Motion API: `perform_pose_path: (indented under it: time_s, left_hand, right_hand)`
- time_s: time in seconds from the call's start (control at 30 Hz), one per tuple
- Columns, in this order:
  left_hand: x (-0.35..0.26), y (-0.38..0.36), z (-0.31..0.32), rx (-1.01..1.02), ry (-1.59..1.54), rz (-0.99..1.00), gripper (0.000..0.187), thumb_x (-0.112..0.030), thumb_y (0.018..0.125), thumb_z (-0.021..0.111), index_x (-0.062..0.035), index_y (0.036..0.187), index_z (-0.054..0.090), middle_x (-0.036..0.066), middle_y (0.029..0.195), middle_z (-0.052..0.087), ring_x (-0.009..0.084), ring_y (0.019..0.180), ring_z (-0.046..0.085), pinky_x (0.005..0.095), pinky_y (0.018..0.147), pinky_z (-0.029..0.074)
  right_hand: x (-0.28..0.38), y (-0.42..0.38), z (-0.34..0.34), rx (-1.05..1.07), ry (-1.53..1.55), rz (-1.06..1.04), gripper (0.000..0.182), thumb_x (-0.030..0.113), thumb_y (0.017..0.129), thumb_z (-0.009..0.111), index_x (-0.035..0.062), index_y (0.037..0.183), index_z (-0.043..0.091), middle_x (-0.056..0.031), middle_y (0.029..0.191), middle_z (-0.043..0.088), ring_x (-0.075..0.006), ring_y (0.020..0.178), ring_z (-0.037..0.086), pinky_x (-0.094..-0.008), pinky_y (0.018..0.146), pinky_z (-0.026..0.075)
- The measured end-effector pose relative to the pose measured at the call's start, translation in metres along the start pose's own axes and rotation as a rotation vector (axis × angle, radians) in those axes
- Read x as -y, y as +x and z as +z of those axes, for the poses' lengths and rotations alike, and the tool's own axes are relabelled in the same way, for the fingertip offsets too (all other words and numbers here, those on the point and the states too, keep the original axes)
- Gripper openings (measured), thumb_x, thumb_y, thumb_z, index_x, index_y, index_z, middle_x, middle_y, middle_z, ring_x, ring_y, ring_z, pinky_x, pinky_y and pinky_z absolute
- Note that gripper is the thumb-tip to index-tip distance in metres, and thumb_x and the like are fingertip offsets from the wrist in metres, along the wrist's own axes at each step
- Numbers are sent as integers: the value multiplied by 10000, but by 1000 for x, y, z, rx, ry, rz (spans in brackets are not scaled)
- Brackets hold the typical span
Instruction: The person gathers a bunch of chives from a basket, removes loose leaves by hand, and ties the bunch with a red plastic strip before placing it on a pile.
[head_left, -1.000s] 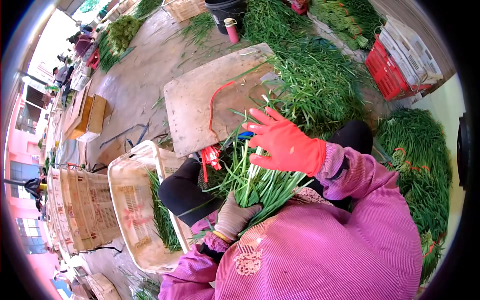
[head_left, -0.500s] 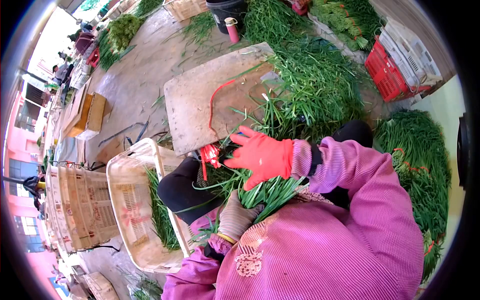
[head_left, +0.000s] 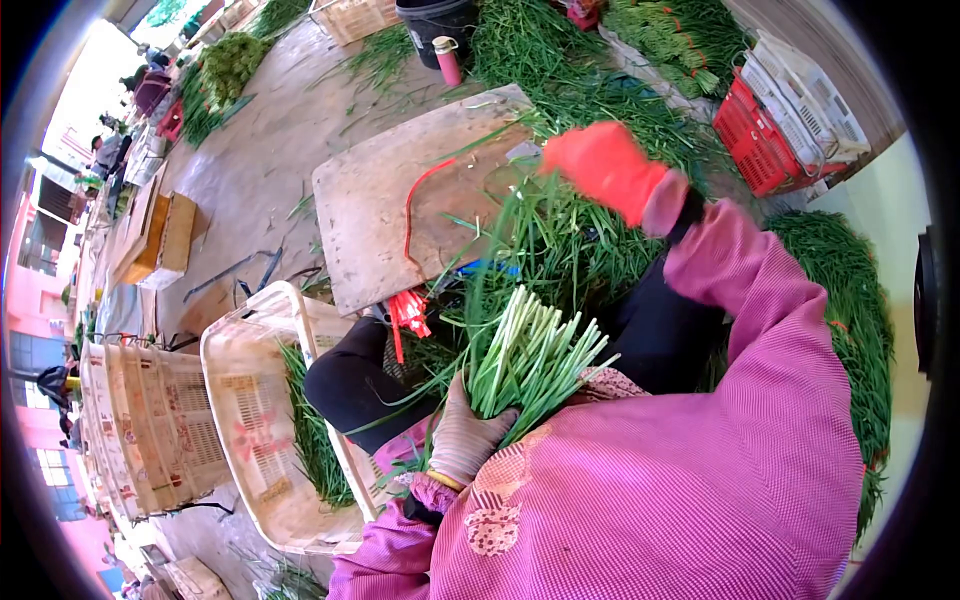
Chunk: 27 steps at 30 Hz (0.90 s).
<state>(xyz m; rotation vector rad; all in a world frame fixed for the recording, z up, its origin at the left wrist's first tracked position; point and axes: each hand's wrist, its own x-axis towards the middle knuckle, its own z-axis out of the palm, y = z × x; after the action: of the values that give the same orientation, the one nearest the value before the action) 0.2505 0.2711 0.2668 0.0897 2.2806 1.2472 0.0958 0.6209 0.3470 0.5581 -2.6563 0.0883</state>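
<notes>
Right hand rising away from the bunch, left hand staying clamped

Swinging up and outward since the earlier frame, the right hand [head_left: 605, 172] in its red glove is now hovering near the far right corner of the board [head_left: 385, 215], no longer covering the bunch of green stems [head_left: 525, 360]. Motion is blurring the glove, and loose leaves [head_left: 510, 230] are trailing just below its fingers; whether the fingers are closing on them, I cannot tell. The left hand [head_left: 470, 438], in a striped grey glove, is gripping the bunch low down, holding it against the lap with the pale cut ends pointing up and away.

Beside the left knee [head_left: 352, 378], red ties [head_left: 408, 312] are hanging at the near edge of the board, and a thin red strip [head_left: 408, 215] is curving across its top. A heap of greens [head_left: 590, 235] is spreading over the board's right side and onto the floor.

To the left, a white crate [head_left: 250, 440] is tilting and holding more greens [head_left: 318, 440]. Stacked crates [head_left: 150, 430] are standing beyond it. Farther off, a pink bottle [head_left: 447, 64] is standing near a black bucket [head_left: 440, 22].
</notes>
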Motion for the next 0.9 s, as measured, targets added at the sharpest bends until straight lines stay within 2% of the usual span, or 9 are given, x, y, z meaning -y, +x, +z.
perform_pose_path:
  time_s: [0.07,0.1,0.2,0.3,0.53,0.6,0.63,0.73,0.9]
  left_hand:
    - [-1,-1,0,-18,0,-3,913,-221,691,829,1,1399,297,216,1192,599,320,1093,604,354,935,470]
    - [-3,-2,-1,-19,-1,-2,913,-221,691,829,1,1399,297,216,1192,599,320,1093,604,354,935,470]
    - [-6,-1,-1,-30,77,13,961,-215,681,836,16,1418,265,229,1211,584,330,1107,596,362,945,465]
    - [-7,-2,2,-20,84,35,939,-235,682,834,-28,1418,289,232,1293,520,350,1124,580,384,935,472]
    - [-10,-8,10,-151,303,156,942,-88,651,830,-41,1421,290,199,1271,525,297,1133,567,359,944,483]
    - [6,-7,15,-139,206,151,938,-48,665,811,-41,1431,269,188,1274,527,277,1124,571,348,945,481]
    - [14,-5,17,-128,106,145,937,-8,680,792,-40,1441,247,178,1278,530,256,1114,575,337,946,479]
    - [31,2,14,-99,-49,132,982,-139,666,834,-39,1446,246,241,1325,484,322,1127,574,360,938,468]
    - [5,2,8,58,-599,-115,657,-61,842,692,-6,1391,335,106,1110,628,182,939,616,280,834,504]
  right_hand:
    - [-65,-8,-7,-97,-218,243,164,227,848,575,152,975,646,-91,767,660,-312,702,652,-413,597,509]
    - [-72,-1,-24,246,-452,516,279,326,880,572,127,1064,640,-116,840,662,-301,777,650,-430,663,507]
    - [-60,-21,-21,-134,-414,59,467,512,869,554,99,1060,658,-166,841,667,-342,776,657,-439,729,509]
    - [28,2,-40,445,471,351,663,675,828,524,46,920,710,-179,857,678,-333,886,643,-443,819,476]
    - [119,9,48,1187,638,-57,572,557,848,596,20,1024,690,-143,984,688,-281,899,646,-398,810,491]
    - [122,2,80,1247,1143,-117,409,403,843,665,35,1018,695,-85,949,703,-192,894,645,-349,792,497]
    - [123,3,70,1219,1349,-35,269,261,831,693,38,982,704,-49,944,704,-126,896,632,-305,774,501]
    - [111,3,56,1213,1752,321,228,164,870,644,-20,1005,634,-123,915,692,-186,839,678,-310,763,545]
    - [48,7,7,484,1783,580,153,102,890,590,-32,963,602,-106,799,654,-207,723,679,-320,644,572]
